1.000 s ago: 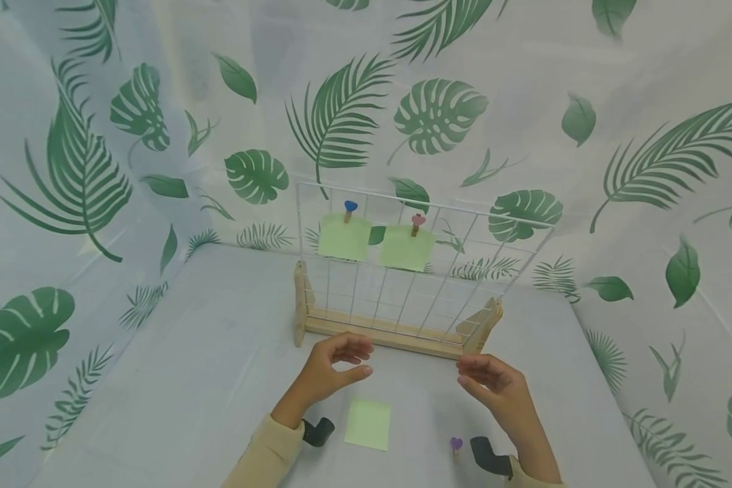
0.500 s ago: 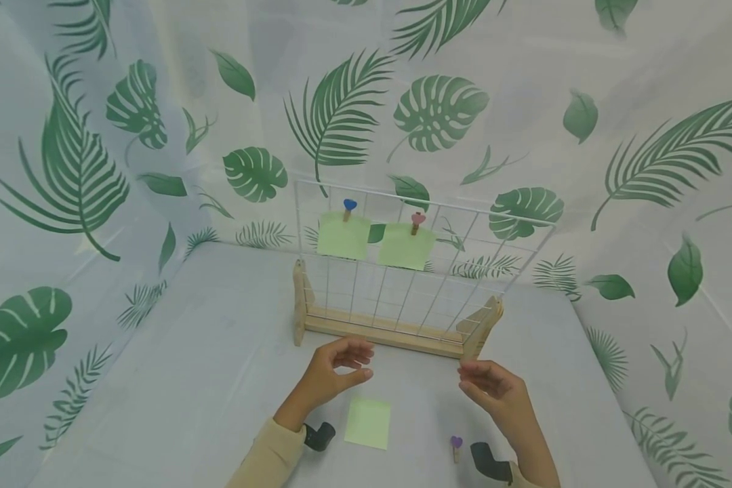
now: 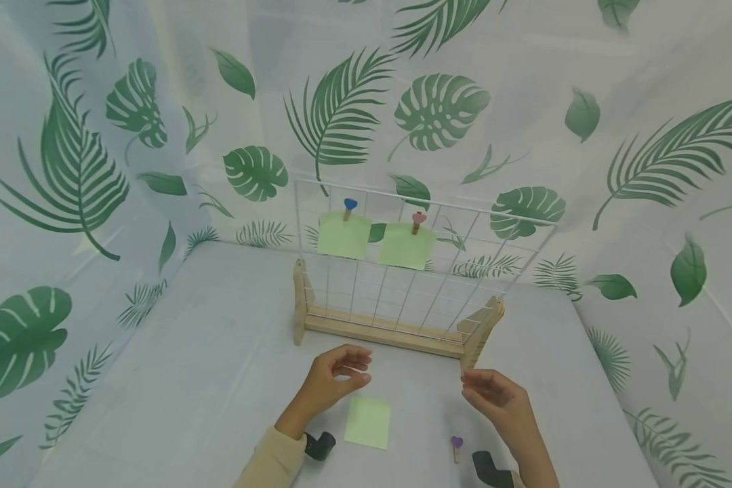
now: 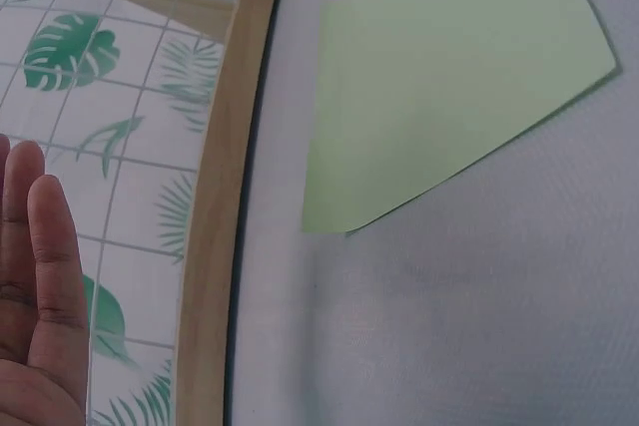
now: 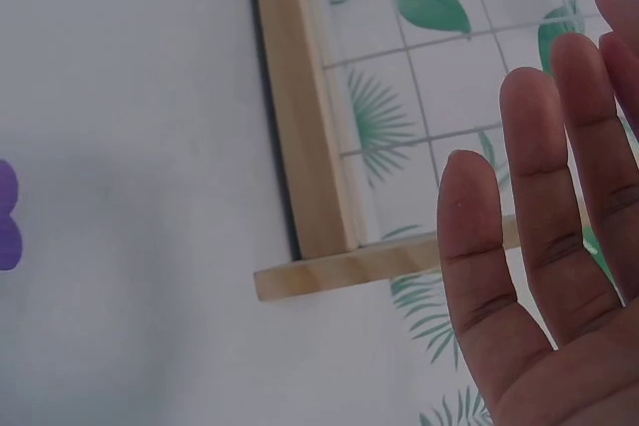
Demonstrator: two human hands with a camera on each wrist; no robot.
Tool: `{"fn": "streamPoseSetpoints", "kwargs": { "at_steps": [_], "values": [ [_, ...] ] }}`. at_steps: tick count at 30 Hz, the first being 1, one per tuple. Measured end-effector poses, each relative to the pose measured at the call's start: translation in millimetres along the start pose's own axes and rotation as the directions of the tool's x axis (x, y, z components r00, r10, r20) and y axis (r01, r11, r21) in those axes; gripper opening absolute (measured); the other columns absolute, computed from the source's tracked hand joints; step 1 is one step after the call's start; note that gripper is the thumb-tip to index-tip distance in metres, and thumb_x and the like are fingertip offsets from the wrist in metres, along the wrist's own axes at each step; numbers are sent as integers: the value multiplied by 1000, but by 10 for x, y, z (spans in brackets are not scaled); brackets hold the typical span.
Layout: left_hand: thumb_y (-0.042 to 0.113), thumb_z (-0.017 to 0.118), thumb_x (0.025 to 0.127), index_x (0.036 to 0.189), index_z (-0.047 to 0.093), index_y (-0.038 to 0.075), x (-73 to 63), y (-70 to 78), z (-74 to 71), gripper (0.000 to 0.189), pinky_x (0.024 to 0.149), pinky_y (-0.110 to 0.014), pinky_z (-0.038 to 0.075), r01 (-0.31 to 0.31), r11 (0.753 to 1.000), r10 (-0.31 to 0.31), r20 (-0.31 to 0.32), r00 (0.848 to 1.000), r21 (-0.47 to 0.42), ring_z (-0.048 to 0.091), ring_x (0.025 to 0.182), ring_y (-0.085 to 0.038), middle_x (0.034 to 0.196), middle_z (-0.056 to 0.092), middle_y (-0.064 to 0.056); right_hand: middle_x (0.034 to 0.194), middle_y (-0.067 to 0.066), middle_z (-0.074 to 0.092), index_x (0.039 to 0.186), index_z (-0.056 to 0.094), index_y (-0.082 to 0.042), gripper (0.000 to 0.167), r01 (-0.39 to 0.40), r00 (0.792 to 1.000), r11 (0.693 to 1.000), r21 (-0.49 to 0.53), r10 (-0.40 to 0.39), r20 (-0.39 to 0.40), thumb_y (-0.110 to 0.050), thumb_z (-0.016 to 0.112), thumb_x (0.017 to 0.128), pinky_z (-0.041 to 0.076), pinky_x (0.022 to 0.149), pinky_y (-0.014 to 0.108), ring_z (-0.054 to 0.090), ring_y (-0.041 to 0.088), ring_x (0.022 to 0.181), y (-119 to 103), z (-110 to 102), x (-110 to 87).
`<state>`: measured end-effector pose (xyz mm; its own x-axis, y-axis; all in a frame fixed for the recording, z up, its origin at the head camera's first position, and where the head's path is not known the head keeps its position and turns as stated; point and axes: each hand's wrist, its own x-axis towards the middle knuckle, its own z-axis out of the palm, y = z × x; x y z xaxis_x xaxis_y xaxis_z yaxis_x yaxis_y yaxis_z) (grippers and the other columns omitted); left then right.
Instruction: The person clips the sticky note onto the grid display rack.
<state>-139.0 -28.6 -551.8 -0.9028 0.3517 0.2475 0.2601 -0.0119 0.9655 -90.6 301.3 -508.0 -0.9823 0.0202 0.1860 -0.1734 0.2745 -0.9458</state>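
My left hand (image 3: 332, 379) hovers over the table with relaxed fingers and holds nothing. Below and to its right lies a loose light green sticky note (image 3: 368, 423), which fills the upper part of the left wrist view. My right hand (image 3: 499, 396) is also raised and bare, its fingers loosely bent. Near it on the table lies a small clothespin with a purple heart (image 3: 456, 443); only part of the purple heart (image 5: 8, 214) shows in the right wrist view. Behind both hands stands a white wire grid (image 3: 396, 298) on a wooden base (image 3: 384, 333).
Two green notes hang side by side on the grid: the left note (image 3: 343, 237) under a blue heart clothespin (image 3: 350, 206), the right note (image 3: 406, 247) under a pink heart clothespin (image 3: 418, 220). A leaf-printed sheet (image 3: 354, 41) surrounds the white table (image 3: 219, 325).
Both hands have sunk slightly nearer the table. The notes, clothespins and grid stay in place.
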Motion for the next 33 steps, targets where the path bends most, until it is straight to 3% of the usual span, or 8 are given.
{"fn": "streamPoseSetpoints", "kwargs": {
  "at_steps": [10,15,25,33],
  "values": [
    [9,77,100,134,65,-9,-70,-65,29,41,98,-27,58,107,994,-107,-12,994,2,71,114,-34,127,71,-26,104,-8,80,117,70,12,27,-93,995,995,-45,92,-28,10,78,91,58,84,16,75,8,97,103,12,-68],
    [11,78,100,133,66,-7,-112,-104,41,40,97,-27,58,145,989,-145,-27,989,5,71,113,-31,125,72,-21,102,-8,80,117,69,14,26,-104,994,994,-46,102,-36,11,77,92,58,81,17,74,3,95,159,18,-109],
    [15,80,99,131,70,-1,-187,-137,62,38,93,-24,57,248,968,-246,-72,967,28,70,110,-24,124,74,-16,102,-4,81,117,72,8,25,-178,983,981,-80,174,-58,4,79,94,57,81,16,71,0,93,271,14,-201],
    [13,78,99,134,69,-2,-250,-203,73,39,94,-24,57,265,964,-262,-93,961,22,71,111,-28,124,75,-17,103,0,81,117,73,8,25,-214,976,974,-81,210,-52,5,79,93,56,80,18,71,1,91,357,32,-312]
  ]
}}
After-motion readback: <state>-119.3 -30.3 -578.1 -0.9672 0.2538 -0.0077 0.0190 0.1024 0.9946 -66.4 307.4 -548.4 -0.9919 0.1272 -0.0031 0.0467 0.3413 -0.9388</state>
